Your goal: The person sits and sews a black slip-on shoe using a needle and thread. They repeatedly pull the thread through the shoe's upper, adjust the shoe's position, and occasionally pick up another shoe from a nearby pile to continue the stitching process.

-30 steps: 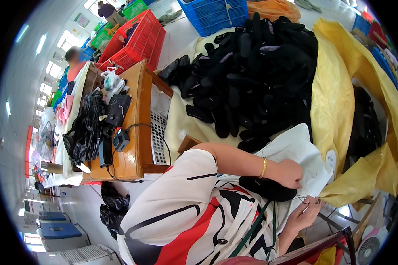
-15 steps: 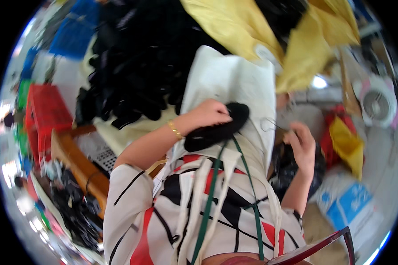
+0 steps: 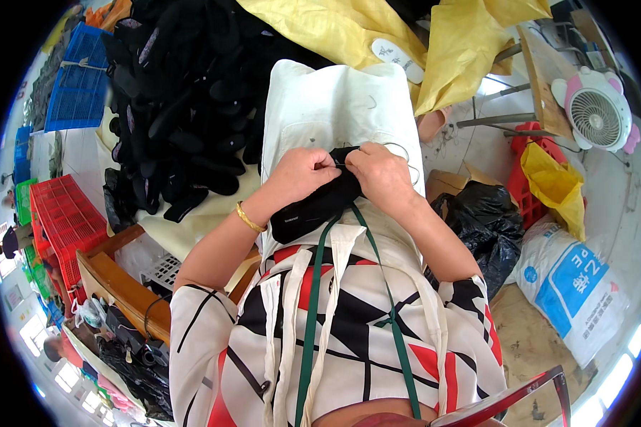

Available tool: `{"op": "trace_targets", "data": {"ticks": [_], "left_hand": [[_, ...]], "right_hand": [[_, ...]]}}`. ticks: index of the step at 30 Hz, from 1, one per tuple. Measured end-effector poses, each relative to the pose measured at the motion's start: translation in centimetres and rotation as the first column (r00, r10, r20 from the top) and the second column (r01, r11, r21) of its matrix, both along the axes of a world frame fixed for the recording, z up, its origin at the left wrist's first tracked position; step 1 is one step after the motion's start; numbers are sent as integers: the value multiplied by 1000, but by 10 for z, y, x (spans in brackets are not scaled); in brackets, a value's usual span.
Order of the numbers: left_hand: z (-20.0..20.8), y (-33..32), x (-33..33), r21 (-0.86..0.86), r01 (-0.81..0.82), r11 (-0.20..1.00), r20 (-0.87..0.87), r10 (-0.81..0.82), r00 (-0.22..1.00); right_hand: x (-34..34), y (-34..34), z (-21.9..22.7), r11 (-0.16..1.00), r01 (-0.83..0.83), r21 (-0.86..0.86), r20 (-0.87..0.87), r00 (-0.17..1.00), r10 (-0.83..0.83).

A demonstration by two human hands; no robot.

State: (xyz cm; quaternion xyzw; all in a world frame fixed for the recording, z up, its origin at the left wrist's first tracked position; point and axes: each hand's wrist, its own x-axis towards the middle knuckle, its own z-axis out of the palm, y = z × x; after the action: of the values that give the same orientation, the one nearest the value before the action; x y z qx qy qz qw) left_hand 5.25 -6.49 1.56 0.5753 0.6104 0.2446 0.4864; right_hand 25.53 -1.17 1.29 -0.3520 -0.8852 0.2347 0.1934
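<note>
A soft black slipper [image 3: 313, 210] lay aslant on a white cloth [image 3: 338, 96] over the person's lap, its rounded near end to the left, its far end up btwn both hands. Fabric looked matte & dark w/ a sm. pale mark by the near end; finer detail, e.g. stitching, was too dark to tell.

Left hand [image 3: 300, 174]: fingers curled in, thumb & forefinger pinching the slipper's far part. Right hand [image 3: 381, 172]: fingers bunched tog., pinching the far edge, tips v. close to the left's. A thin dark loop of thread [image 3: 408, 158] stood out just right of the right hand; couldn't tell if those fingers held it too.

A gold bracelet [image 3: 247, 217] circled the left wrist. Far left: big pile of black slippers [image 3: 185, 92]. Far side: yellow sheet [image 3: 335, 21] w/ a white oval piece [image 3: 397, 58] on it. Far right: pink-&-white fan [image 3: 595, 117].
</note>
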Motion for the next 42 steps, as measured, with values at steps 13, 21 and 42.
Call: {"op": "trace_targets", "data": {"ticks": [13, 21, 42], "left_hand": [[-31, 4, -5, -389, -70, 919, 321, 207, 924], [-28, -4, -19, -482, -128, 867, 471, 380, 796], [-24, 14, 7, 219, -91, 971, 107, 69, 992]], "right_hand": [[-15, -9, -26, 960, 59, -272, -239, 963, -127], [69, 15, -28, 144, -292, -946, -236, 310, -921], [312, 41, -102, 252, 208, -945, -327, -609, -723]]}}
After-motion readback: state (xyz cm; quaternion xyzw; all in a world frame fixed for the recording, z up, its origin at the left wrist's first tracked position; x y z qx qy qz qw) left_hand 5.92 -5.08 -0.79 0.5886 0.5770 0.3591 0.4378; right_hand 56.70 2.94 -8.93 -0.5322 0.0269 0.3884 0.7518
